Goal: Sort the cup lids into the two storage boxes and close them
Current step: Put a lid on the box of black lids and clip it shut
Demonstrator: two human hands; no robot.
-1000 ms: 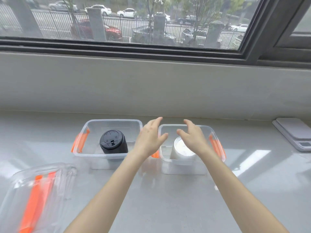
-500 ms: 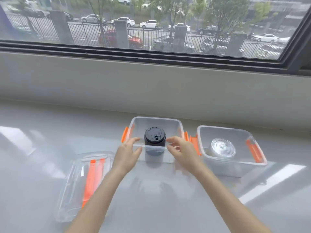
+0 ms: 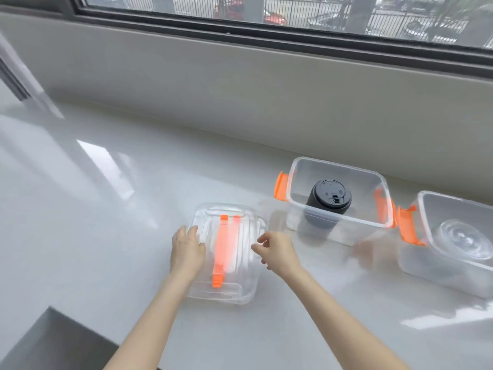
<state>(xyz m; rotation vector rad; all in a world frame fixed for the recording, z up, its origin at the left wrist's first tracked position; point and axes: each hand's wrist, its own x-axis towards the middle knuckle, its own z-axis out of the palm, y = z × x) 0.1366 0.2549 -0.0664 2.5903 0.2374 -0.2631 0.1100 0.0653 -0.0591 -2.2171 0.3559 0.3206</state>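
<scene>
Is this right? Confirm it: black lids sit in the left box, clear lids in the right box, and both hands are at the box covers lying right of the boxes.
Not quite. The head view shows the box covers lying left of the boxes, not right. The rest holds.

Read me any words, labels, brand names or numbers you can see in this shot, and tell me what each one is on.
No text can be read anywhere.
Black cup lids: faint raised marks on the top one, too small and blurred to read.
Clear cup lids, both storage boxes and the box lids: no label visible.
Cars outside the window: blurred, no plates legible.
</scene>
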